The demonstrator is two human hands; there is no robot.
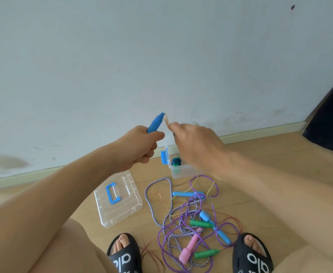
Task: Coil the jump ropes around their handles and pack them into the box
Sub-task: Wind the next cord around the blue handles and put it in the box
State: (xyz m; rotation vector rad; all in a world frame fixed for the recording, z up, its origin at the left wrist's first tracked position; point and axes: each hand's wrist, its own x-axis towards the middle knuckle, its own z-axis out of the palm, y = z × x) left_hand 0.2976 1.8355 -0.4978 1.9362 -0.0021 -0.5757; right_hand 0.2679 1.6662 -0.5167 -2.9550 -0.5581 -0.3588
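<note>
- Two feet in black slide sandals [124, 253] at the bottom edge, on light wood-plank floor [270, 174].
- Between the sandals: tangled heap of jump ropes [183, 219] on the floor: purple translucent cord, blue-white braided cord, thin brownish cord; pink plastic handle [190, 246], two green plastic handles [201, 223], three light blue plastic handles [187, 194] lie mixed in it.
- Left of the heap: clear plastic lid with blue carry handle [120, 200], flat on the floor, apart from the box.
- Beyond the heap: clear plastic storage box with blue side latch [179, 171], open, near the skirting board; inside, one dark blue coiled rope bundle with green handle [176, 162]. Rest of the interior hidden by the right arm.
- Left hand [140, 146] raised above the box, clenched around a blue plastic jump-rope handle [155, 123], tip up and right.
- Right hand [195, 140] just beside it, blurred; fingertips pinch the pale cord [166, 120] coming off that handle's tip.
- Behind: pale scuffed wall [161, 56]; dark object [331, 119] far right.
</note>
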